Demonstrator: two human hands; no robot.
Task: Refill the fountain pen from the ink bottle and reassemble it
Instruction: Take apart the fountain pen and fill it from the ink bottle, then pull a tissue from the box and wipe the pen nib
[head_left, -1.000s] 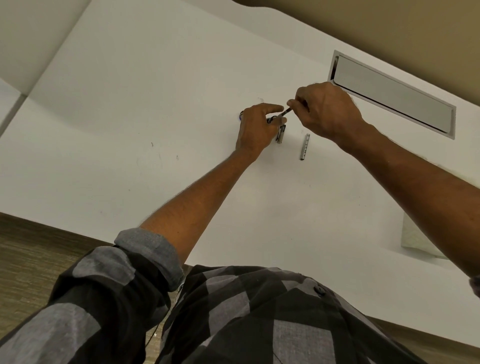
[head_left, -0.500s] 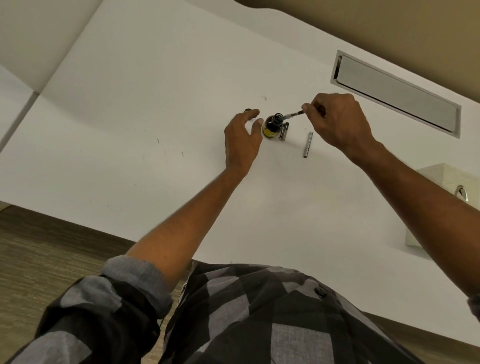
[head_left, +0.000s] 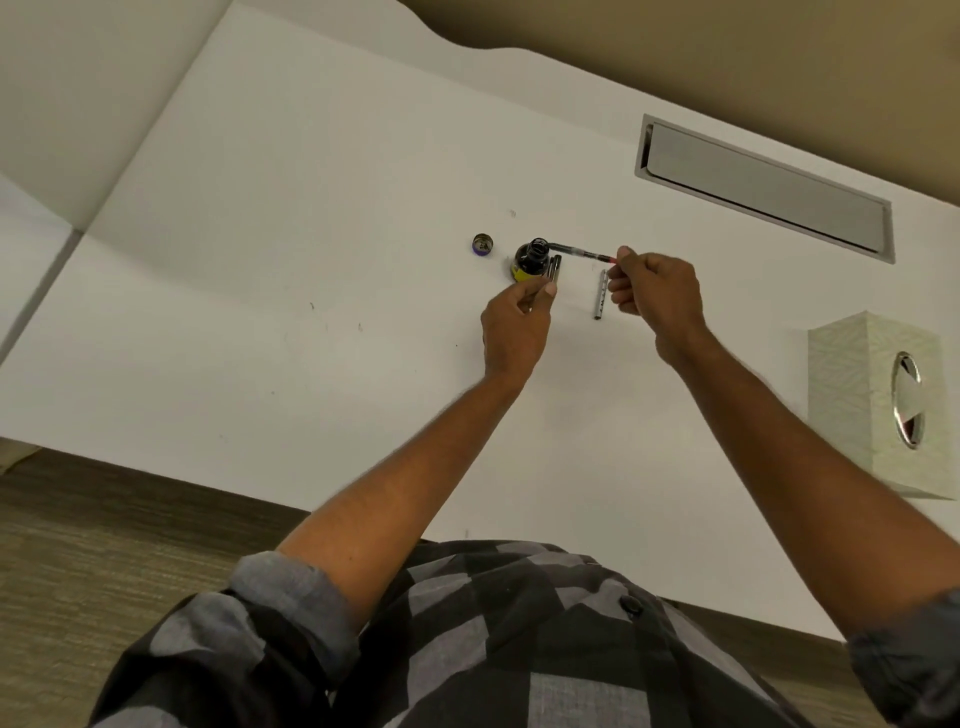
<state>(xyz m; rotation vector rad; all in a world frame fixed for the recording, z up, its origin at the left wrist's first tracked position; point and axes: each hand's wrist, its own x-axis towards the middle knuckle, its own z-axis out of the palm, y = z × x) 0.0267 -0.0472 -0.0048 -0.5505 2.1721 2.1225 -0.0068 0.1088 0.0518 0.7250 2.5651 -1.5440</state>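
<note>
You are pinching the red end of the pen with your right hand, its tip is sitting in the mouth of the ink bottle, and your left hand is curling its fingers just beside the bottle, though I cannot tell if they are holding anything.

You can't read any words or numbers here. The ink bottle has a yellow label, and the cap has a small mark on top (both too tiny and blurry to make out).
</note>
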